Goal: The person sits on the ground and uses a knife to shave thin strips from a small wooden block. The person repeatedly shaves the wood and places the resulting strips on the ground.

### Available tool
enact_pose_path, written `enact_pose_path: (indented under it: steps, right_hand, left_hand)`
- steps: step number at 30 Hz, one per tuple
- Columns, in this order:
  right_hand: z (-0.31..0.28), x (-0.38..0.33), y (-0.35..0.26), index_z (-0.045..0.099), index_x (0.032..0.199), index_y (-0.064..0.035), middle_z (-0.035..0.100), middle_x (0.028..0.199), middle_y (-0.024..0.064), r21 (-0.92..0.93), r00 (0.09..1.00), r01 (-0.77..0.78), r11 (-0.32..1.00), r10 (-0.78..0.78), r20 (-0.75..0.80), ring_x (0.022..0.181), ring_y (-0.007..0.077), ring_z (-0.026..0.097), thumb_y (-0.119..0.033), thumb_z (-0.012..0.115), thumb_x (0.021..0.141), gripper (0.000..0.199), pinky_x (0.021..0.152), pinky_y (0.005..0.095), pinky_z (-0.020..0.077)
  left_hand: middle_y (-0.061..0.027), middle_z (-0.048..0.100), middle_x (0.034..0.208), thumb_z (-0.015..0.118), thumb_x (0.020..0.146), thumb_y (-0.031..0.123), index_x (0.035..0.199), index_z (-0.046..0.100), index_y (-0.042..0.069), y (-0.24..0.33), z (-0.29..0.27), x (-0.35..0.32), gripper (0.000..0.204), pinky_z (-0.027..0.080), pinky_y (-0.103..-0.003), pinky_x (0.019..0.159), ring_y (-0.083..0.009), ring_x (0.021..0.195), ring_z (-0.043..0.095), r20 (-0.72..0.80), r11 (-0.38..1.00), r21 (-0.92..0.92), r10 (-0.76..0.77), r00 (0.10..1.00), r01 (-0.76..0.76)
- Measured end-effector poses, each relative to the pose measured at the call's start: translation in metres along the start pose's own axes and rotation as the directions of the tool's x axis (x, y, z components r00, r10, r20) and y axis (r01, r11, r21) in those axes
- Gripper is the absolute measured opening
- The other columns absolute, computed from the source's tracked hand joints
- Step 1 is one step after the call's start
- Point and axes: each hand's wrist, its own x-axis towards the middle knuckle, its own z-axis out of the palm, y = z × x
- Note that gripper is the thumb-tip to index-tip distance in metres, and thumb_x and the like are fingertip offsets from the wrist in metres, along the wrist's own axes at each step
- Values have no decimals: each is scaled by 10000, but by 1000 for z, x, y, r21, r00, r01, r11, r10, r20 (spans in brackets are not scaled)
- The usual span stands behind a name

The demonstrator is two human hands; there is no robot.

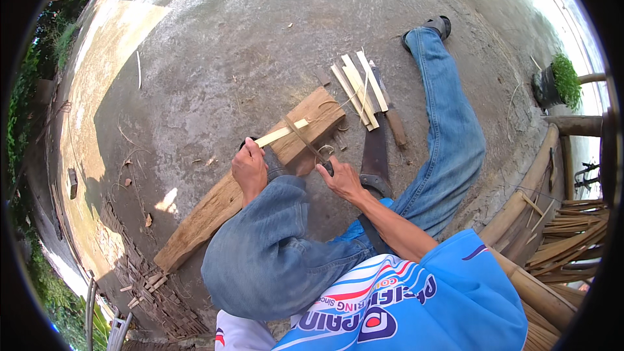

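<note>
My left hand [250, 166] is closed around the near end of a pale split bamboo strip [276, 135]. The strip's far end rests over a thick wooden beam [318, 114]. In my right hand [342, 181] is the dark handle of a knife [300, 135], its narrow blade lying across the strip close to the far end. A thin curled shaving [327, 149] is beside the knife handle. To the right of the beam, several pale strips [354, 84] lie loosely stacked, partly over a broad dark blade [374, 153] with a black handle.
A second blade with a wooden handle [396, 129] lies beside the strips. My bent left leg [260, 247] covers part of the beam; my right leg [455, 123] stretches forward. Scraps [153, 286] lie on the concrete at lower left. Bamboo poles [526, 188] and a potted plant [559, 84] are at right.
</note>
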Motion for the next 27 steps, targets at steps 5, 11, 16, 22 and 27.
enact_pose_path:
  steps: [5, 11, 16, 22, 27]
  right_hand:
    - [-15, 14, 9, 600, 946, -26, 664, 697, 126, 428, 911, -408, 806, 333, 242, 589, 231, 671, -620, 608, 969, 594, 541, 388, 543]
    - [-38, 54, -76, 585, 1082, -11, 684, 893, 97, 865, 943, -331, 377, 157, 293, 614, 122, 645, -567, 728, 907, 600, 505, 285, 539]
    - [-65, 108, -99, 598, 1068, -11, 687, 886, 82, 798, 986, -147, 584, 22, 166, 677, 118, 655, -316, 798, 892, 406, 567, 272, 536]
    - [-95, 123, -99, 617, 1057, -15, 694, 916, 97, 316, 948, 171, 933, -243, 204, 764, 151, 662, -268, 789, 882, 352, 654, 304, 531]
    - [-95, 118, -115, 596, 1074, -9, 680, 905, 173, 187, 910, 313, 931, -350, 223, 851, 288, 658, -266, 777, 887, 366, 768, 414, 512]
  left_hand:
    - [-44, 521, 521, 397, 1114, 439, 758, 620, 10, -8, -8, 8, 601, 493, -336, 576, -158, 484, 541, 98, 885, -459, -37, 994, 78]
    - [-38, 559, 693, 441, 1082, 536, 961, 607, 8, -23, 3, -14, 566, 498, -302, 633, -138, 659, 577, 474, 635, -680, 0, 880, 366]
    - [-70, 663, 856, 562, 1057, 466, 1125, 644, 20, -35, 16, 0, 458, 502, -285, 675, -152, 740, 627, 527, 759, -559, 13, 850, 334]
    - [-64, 716, 1000, 748, 956, 338, 1169, 679, 23, 68, -31, 53, 387, 539, -305, 766, -143, 924, 657, 235, 856, -495, 294, 926, -146]
    - [-52, 715, 928, 768, 942, 269, 1044, 672, 12, 92, -37, 72, 292, 536, -280, 732, -131, 857, 675, 249, 861, -444, 384, 889, -248]
